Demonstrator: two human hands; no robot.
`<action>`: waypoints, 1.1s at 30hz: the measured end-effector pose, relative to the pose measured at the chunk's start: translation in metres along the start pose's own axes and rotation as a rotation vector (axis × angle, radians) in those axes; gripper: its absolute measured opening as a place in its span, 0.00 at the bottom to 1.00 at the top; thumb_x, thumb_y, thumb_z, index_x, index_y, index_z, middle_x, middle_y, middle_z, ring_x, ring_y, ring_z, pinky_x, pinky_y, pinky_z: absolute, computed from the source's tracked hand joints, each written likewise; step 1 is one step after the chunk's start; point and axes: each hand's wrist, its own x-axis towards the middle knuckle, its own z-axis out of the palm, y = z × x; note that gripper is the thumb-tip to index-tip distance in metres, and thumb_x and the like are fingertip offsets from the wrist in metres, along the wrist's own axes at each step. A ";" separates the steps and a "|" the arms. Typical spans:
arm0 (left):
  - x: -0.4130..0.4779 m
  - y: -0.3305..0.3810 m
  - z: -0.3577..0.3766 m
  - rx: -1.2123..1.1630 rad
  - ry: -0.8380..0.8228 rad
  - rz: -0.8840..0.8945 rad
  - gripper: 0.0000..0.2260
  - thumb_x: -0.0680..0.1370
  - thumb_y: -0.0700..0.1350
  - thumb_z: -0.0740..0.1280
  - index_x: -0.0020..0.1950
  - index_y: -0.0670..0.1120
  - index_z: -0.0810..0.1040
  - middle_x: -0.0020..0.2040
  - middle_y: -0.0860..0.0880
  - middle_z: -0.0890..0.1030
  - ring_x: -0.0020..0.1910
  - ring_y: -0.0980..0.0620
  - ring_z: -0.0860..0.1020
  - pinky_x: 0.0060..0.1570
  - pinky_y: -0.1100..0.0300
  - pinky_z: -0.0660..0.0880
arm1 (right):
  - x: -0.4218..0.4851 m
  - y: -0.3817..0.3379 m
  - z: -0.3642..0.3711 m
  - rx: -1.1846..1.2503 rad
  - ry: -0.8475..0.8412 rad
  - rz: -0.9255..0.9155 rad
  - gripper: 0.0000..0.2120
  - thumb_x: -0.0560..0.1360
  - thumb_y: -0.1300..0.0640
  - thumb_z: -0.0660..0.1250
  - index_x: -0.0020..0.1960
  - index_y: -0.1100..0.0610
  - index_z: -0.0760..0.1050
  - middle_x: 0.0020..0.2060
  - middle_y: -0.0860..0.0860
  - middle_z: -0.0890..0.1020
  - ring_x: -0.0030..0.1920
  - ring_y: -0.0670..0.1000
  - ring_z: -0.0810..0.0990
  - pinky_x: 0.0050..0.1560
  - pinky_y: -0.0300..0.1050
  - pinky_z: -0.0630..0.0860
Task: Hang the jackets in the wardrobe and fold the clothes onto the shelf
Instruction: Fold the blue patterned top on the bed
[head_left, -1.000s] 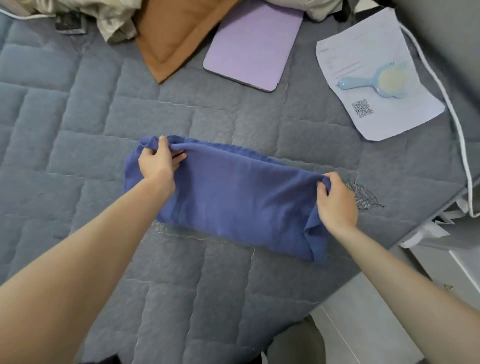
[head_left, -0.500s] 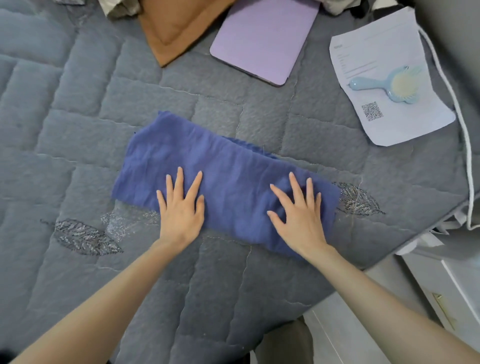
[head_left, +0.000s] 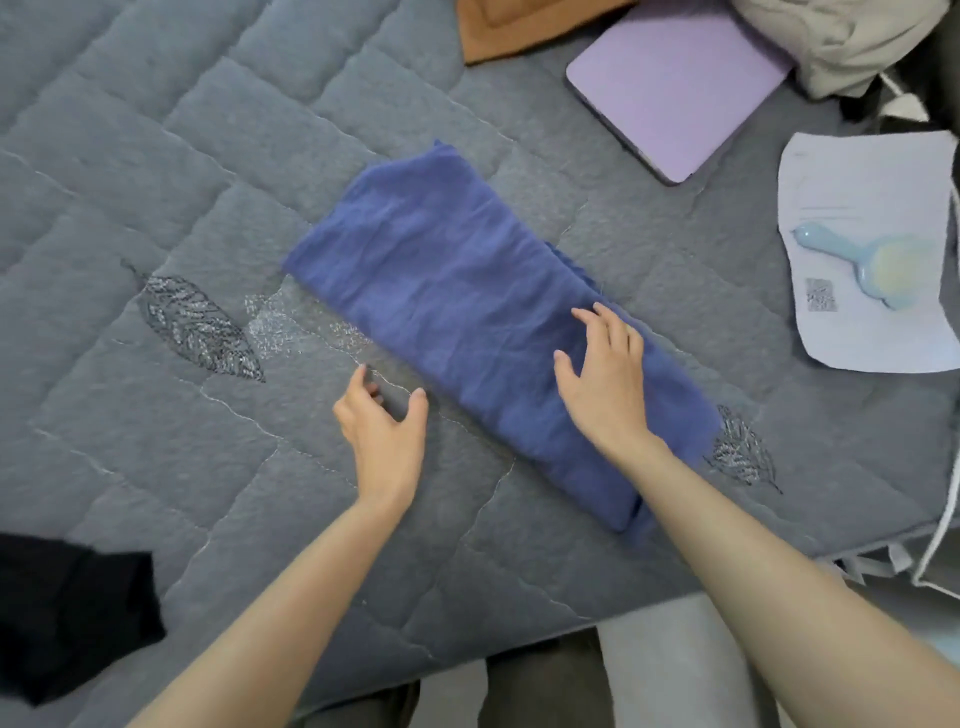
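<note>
The folded blue woven cloth (head_left: 467, 291) lies flat on the grey quilted bedspread (head_left: 182, 156); its long axis runs diagonally, far end leftward, near end rightward; the right hand (head_left: 605, 384) rests on the cloth's near half, fingers loose and spread, gripping nothing; the left hand (head_left: 384, 431) hovers just beside the cloth's left long edge, loosely curled, empty; of the 2 hands, the right sits closer for a likely end-to-end fold.

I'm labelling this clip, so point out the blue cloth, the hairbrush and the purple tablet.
blue cloth (head_left: 457, 291), head view, middle of the folded fabric.
hairbrush (head_left: 865, 262), head view, where handle meets head.
purple tablet (head_left: 675, 88), head view, centre of its cover.
</note>
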 end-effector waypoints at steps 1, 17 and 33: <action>-0.002 0.003 0.005 -0.070 0.021 -0.062 0.27 0.77 0.44 0.68 0.73 0.44 0.62 0.60 0.50 0.64 0.61 0.50 0.68 0.69 0.57 0.62 | 0.009 -0.005 -0.001 0.017 -0.034 -0.023 0.25 0.79 0.54 0.62 0.73 0.57 0.62 0.75 0.54 0.60 0.74 0.56 0.56 0.74 0.49 0.54; 0.097 0.046 -0.019 -0.749 0.228 -0.276 0.14 0.77 0.42 0.69 0.60 0.38 0.77 0.55 0.44 0.80 0.51 0.53 0.78 0.60 0.57 0.74 | 0.156 -0.106 -0.002 0.084 -0.321 -0.200 0.27 0.77 0.52 0.65 0.73 0.56 0.61 0.69 0.54 0.70 0.69 0.57 0.66 0.69 0.55 0.64; 0.099 0.069 -0.030 -0.633 0.116 -0.052 0.07 0.81 0.38 0.62 0.46 0.44 0.78 0.41 0.48 0.79 0.39 0.56 0.74 0.40 0.65 0.72 | 0.173 -0.148 0.003 0.052 -0.316 -0.223 0.19 0.72 0.65 0.62 0.62 0.54 0.68 0.40 0.42 0.73 0.49 0.51 0.73 0.64 0.54 0.68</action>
